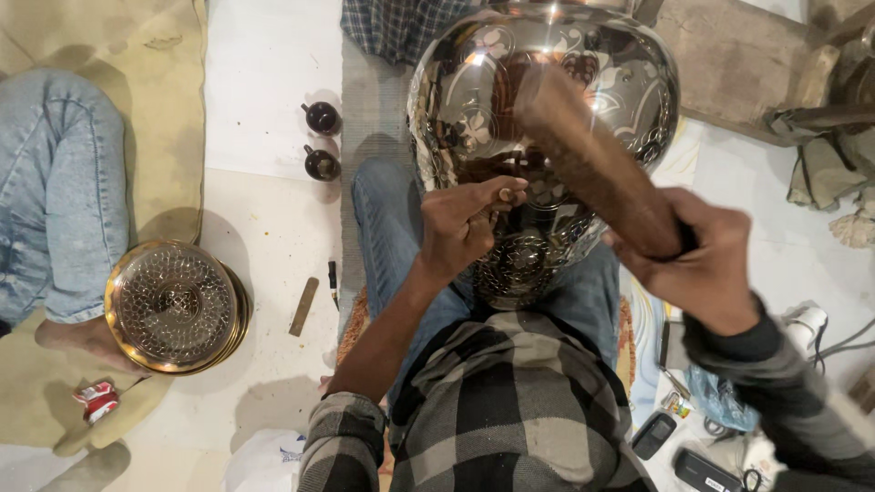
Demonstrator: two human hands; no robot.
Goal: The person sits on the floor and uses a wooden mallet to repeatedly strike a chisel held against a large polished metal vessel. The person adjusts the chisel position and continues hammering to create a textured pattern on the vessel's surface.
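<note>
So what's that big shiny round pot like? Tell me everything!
The metal pot is large, round-bellied and mirror-shiny, silvery with flower and leaf patterns engraved over its surface and denser fine patterning on its lower part. It rests between the person's jean-clad knees. The left hand presses a small tool against it, while the right hand holds a blurred wooden mallet over its front.

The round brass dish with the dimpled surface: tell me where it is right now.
In the head view the round brass dish lies on the floor at lower left, beside another person's denim-clad leg, left of the flat metal strip.
</note>
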